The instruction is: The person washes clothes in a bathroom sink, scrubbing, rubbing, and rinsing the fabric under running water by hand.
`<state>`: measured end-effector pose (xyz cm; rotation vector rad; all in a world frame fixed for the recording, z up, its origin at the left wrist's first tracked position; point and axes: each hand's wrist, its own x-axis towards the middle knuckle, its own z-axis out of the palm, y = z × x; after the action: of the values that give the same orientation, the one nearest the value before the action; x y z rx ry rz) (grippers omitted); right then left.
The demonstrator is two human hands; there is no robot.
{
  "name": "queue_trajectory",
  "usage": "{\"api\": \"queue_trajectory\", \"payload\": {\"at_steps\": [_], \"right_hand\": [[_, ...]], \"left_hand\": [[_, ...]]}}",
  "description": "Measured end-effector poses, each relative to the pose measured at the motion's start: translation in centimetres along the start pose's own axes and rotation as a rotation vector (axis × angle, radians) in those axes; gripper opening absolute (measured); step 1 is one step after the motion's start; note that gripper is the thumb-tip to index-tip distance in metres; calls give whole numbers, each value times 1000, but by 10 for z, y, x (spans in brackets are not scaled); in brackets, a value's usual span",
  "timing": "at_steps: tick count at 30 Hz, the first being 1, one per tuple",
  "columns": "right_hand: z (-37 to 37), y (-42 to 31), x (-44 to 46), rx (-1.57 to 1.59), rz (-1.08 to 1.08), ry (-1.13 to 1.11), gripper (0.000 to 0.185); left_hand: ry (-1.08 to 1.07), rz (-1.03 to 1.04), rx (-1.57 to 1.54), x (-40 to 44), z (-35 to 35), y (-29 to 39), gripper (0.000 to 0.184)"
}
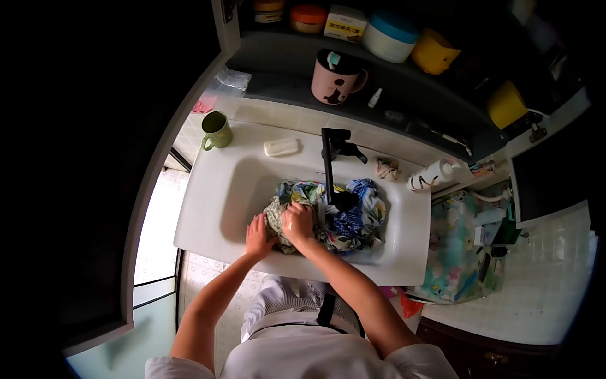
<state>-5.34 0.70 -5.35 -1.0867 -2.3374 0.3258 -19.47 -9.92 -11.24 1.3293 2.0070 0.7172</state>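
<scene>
Here, spot mug (218, 130) at ten o'clock from basin (238, 199); then left hand (257, 237) touching beige cloth (274, 217), inside at nine: probably soft, limp, heavy if soaked, best grasped by a bunched fold. Next, right hand (297, 222) close by, on top; cannot tell either grip. Lastly, find blue cloth (348, 223) at three o'clock.

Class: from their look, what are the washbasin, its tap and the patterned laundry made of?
Washbasin: probably glazed ceramic; smooth, softly shiny white surface.
Tap: perhaps metal, matte-looking black coating; slim, crisp edges.
Patterned laundry: fabric, matte; soft, crumpled folds.
</scene>
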Motion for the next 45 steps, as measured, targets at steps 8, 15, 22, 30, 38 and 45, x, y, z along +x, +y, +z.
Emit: {"api": "queue_trajectory", "payload": {"at_steps": [8,15,22,30,38,45], "right_hand": [[-23,-51,-57,-151,-137,-90,23],[-42,-54,-69,-100,-242,-247,20],[-68,-26,-6,626,350,10,16],[31,-10,2,300,167,-73,44],[14,21,-34,590,223,-95,49],[15,12,-39,404,157,57,47]], "left_hand": [[178,178,-218,45,-52,107,34],[-417,184,421,64,6,126,48],[-125,504,205,36,-4,86,44],[13,581,-82,-36,-28,80,37],[262,247,-81,-7,-48,116,24],[430,220,174,49,11,65,38]]}}
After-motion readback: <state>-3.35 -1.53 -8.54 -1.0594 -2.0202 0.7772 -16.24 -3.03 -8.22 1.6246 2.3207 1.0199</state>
